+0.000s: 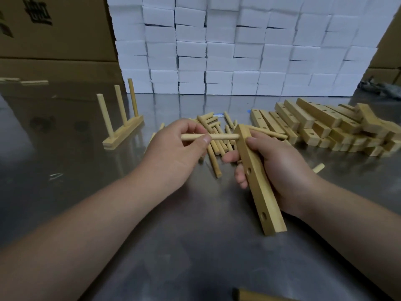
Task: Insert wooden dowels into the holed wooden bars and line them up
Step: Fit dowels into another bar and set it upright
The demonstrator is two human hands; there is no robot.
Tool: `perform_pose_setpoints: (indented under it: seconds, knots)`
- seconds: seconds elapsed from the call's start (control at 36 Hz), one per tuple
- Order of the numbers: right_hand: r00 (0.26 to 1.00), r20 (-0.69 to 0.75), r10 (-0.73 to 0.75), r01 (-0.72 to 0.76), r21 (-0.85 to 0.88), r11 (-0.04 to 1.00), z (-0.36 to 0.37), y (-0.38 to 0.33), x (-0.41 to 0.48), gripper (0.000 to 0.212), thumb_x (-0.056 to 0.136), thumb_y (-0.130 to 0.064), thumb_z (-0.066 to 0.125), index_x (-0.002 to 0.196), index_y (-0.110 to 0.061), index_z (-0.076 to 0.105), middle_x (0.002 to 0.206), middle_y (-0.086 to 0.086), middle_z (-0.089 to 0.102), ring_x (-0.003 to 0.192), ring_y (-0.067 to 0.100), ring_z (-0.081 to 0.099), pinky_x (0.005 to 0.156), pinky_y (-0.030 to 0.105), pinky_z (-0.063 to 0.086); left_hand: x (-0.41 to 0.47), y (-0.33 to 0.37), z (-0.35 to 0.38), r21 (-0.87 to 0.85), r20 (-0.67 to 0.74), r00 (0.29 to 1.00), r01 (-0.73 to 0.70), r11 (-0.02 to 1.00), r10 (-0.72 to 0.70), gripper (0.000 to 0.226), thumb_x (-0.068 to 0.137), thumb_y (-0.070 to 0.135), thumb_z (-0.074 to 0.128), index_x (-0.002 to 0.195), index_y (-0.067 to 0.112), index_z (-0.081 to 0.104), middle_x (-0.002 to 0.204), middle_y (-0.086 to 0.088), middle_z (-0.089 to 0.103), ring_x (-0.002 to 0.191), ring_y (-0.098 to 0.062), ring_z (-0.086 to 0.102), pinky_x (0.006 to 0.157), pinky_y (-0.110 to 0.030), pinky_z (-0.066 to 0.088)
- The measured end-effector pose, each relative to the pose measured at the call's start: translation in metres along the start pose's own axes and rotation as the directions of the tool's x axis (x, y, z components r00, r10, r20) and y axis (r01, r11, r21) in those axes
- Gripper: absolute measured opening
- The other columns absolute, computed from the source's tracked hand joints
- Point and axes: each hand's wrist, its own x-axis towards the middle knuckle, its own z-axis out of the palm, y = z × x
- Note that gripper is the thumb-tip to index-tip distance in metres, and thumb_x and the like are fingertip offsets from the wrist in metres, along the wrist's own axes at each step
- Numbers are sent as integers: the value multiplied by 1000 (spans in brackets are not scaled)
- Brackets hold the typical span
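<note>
The left hand (180, 151) pinched a thin round light wooden dowel (219, 136) between thumb and fingers, so its grip was tight on the stick. The dowel lay sideways, and its right end met the far end of a long pale wooden bar with round holes (258, 185). That spot was turned away, so I could not tell how deep the dowel sat in the bar. The right hand (280, 170) had its grip wrapped round the middle of that bar, above the shiny grey metal worktop (86, 192). Two holes showed on the bar's near part.

Far on the left stood a wooden bar with three upright dowels (123, 131). A heap of loose dowels (214, 164) lay just behind the hands, partly hidden by them. To the right sat a messy pile of holed bars (325, 129). One short dowel end (318, 168) peeked out beside the right wrist. At the near edge, another wooden piece (260, 296) was cut off by the picture. A wall of white boxes (238, 51) stood at the back, with brown cardboard boxes (54, 29) on the left. A dark thing (379, 88) far on the right was too blurry to make out.
</note>
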Motion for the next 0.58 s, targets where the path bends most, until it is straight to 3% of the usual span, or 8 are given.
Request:
perform_pose_setpoints:
  seconds: [0.22, 0.28, 0.33, 0.42, 0.5, 0.58]
  knots:
    - [995, -47, -92, 88, -86, 992, 0, -4, -3, 35, 99, -24, 36, 132, -34, 43, 62, 6, 64, 37, 15, 45, 35, 21, 37, -3, 5, -3, 133, 1, 997, -70, 989, 71, 25, 83, 26, 61, 63, 40, 60, 51, 20, 57, 45, 1, 46, 43, -7, 33]
    - [993, -59, -105, 97, -122, 988, 0, -4, -3, 37, 99, -26, 37, 134, -36, 43, 62, 5, 63, 37, 14, 45, 36, 21, 36, -4, 6, -6, 245, 18, 992, -127, 961, 127, 23, 81, 30, 60, 62, 43, 60, 64, 30, 59, 60, 6, 52, 52, -6, 37]
    - [991, -63, -118, 108, -141, 984, 0, -4, -3, 37, 99, -26, 37, 134, -36, 44, 61, 4, 63, 37, 14, 44, 35, 21, 36, -3, 5, -8, 355, 56, 983, -181, 917, 172, 16, 82, 33, 58, 69, 34, 66, 80, 33, 56, 76, 6, 51, 59, -12, 39]
    - [990, -66, -128, 116, -161, 980, 1, -4, -5, 38, 99, -25, 38, 136, -31, 44, 61, 4, 63, 36, 14, 44, 35, 22, 36, -3, 3, -9, 446, 99, 972, -235, 863, 214, 13, 84, 37, 53, 82, 31, 64, 90, 33, 51, 84, 3, 48, 68, -22, 41]
    - [990, -63, -128, 115, -182, 976, 1, -6, -6, 35, 99, -26, 38, 133, -29, 45, 61, 4, 63, 36, 13, 44, 35, 23, 36, -4, 3, -9, 415, 112, 959, -283, 865, 261, 13, 87, 36, 53, 96, 43, 59, 81, 29, 57, 73, 3, 51, 59, -22, 40]
    - [991, -39, -125, 115, -201, 973, 1, -8, -7, 25, 99, -27, 37, 119, -36, 51, 61, 3, 63, 36, 13, 44, 36, 22, 36, -5, 4, -8, 385, 116, 951, -310, 869, 288, 21, 88, 31, 56, 75, 48, 54, 67, 27, 56, 61, 3, 48, 50, -11, 33]
